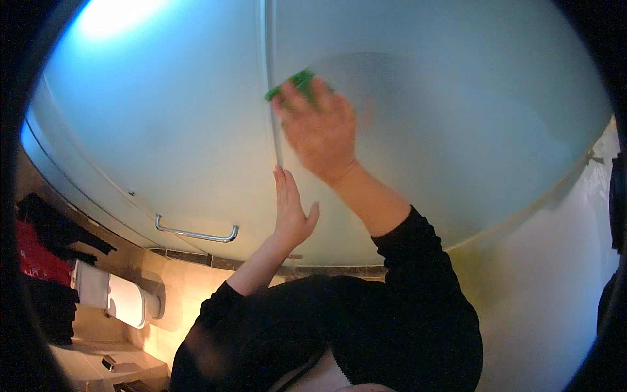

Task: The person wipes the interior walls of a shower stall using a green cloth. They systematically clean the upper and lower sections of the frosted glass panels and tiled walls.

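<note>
We locate the green pad high on the frosted glass panel, beneath the right hand, at the vertical seam strip. The pad is bright green; its far edge projects past the fingertips, and green shows between the fingers. The hand covers the remainder, so we cannot tell its full outline or thickness.

The right fingers are spread over the pad, holding it to the glass. The left hand is extended and grasps nothing: fingers straight and together, thumb apart, fingertips at the lower part of the strip. We cannot tell whether its palm bears on the glass.

The glass is translucent, pale blue above and warmer below, with a bright glare at upper left. A chrome handle is fitted left of the left hand.

At lower left we note a white toilet on a light tiled floor, with red cloth and dark cloth beside it. A smooth pale surface occupies the right. Our black garment blocks the lower centre.
</note>
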Demonstrator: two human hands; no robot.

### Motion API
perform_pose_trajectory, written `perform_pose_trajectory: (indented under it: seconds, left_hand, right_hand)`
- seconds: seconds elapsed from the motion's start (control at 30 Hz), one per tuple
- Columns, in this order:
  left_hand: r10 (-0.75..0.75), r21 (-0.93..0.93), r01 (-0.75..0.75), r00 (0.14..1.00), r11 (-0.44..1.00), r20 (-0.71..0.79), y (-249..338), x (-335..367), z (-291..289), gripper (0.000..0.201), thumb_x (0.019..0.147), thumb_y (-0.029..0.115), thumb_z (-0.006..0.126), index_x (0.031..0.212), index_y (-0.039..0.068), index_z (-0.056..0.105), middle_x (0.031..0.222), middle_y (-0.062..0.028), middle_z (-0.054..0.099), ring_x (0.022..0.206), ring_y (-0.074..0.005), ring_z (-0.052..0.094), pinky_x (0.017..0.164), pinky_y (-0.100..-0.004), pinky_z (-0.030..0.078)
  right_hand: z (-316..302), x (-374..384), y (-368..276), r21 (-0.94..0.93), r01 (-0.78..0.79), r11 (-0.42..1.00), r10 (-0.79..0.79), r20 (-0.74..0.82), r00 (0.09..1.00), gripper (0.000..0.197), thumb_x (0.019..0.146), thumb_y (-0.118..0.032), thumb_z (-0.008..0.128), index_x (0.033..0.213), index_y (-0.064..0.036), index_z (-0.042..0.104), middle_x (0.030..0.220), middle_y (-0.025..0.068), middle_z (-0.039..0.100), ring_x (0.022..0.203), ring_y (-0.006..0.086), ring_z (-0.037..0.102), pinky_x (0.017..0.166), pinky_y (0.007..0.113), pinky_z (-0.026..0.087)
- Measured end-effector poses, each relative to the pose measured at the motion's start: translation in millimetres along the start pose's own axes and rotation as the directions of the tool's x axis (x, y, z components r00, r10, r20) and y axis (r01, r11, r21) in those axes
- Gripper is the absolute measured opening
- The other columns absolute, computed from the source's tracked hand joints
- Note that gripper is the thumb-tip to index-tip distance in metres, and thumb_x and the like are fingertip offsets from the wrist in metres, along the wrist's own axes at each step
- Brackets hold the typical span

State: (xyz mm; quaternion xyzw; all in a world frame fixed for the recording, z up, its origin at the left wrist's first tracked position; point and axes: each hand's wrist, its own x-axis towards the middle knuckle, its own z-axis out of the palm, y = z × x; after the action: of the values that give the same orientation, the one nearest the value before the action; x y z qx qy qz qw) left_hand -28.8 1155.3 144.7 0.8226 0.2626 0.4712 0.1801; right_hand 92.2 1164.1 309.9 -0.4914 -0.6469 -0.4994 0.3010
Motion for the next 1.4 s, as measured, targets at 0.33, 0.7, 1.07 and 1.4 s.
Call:
perform_pose_trajectory:
  seconds: [0.33, 0.7, 1.07, 1.4]
  left_hand:
    - [0.077, -0.026, -0.076, 0.996, 0.997, 0.051, -19.3, -14.8, -41.3, 0.089, 0.084, 0.004, 0.063, 0.152, -0.011, 0.007, 0.157, -0.0364, 0.009, 0.147, -0.0515, 0.011, 0.119, -0.0524, 0.018]
    - [0.034, -0.128, -0.031, 0.999, 0.991, 0.027, -25.0, -18.5, -26.5, 0.092, 0.082, 0.004, 0.065, 0.153, -0.009, 0.007, 0.157, -0.0358, 0.012, 0.147, -0.0501, 0.014, 0.119, -0.0511, 0.02]
    - [-0.042, -0.076, 0.039, 0.998, 0.996, -0.044, -54.5, -62.0, -47.5, 0.087, 0.083, 0.007, 0.064, 0.152, -0.01, 0.013, 0.157, -0.0346, 0.015, 0.146, -0.0501, 0.017, 0.118, -0.0515, 0.022]
    - [-0.14, -0.011, 0.14, 0.99, 0.99, -0.015, -72.9, -106.0, -67.5, 0.089, 0.082, 0.008, 0.065, 0.153, -0.008, 0.012, 0.158, -0.0338, 0.016, 0.146, -0.049, 0.019, 0.119, -0.0503, 0.021]
  right_hand:
    - [-16.4, -104.8, 83.4, -0.315, -0.152, 0.937, 0.165, 0.017, 0.986, 0.047, 0.093, -0.022, 0.055, 0.138, -0.0328, 0.057, 0.152, -0.0029, 0.045, 0.141, 0.0326, 0.036, 0.109, 0.054, 0.029]
    - [15.5, 34.1, -23.7, -0.044, -0.012, 0.999, 0.007, -0.124, 0.992, 0.041, 0.086, -0.02, 0.063, 0.125, -0.027, 0.067, 0.138, -0.0071, 0.06, 0.129, 0.0266, 0.051, 0.106, 0.043, 0.029]
    - [18.7, 2.9, -29.8, -0.094, 0.228, 0.969, -0.211, 0.162, 0.964, 0.047, 0.087, -0.018, 0.062, 0.132, -0.0312, 0.062, 0.144, -0.0087, 0.053, 0.138, 0.0231, 0.042, 0.11, 0.046, 0.028]
    - [77.9, -36.0, -99.3, 0.053, 0.195, 0.979, -0.202, 0.212, 0.956, 0.044, 0.089, -0.018, 0.057, 0.132, -0.0271, 0.062, 0.145, -0.009, 0.051, 0.132, 0.0235, 0.045, 0.103, 0.044, 0.033]
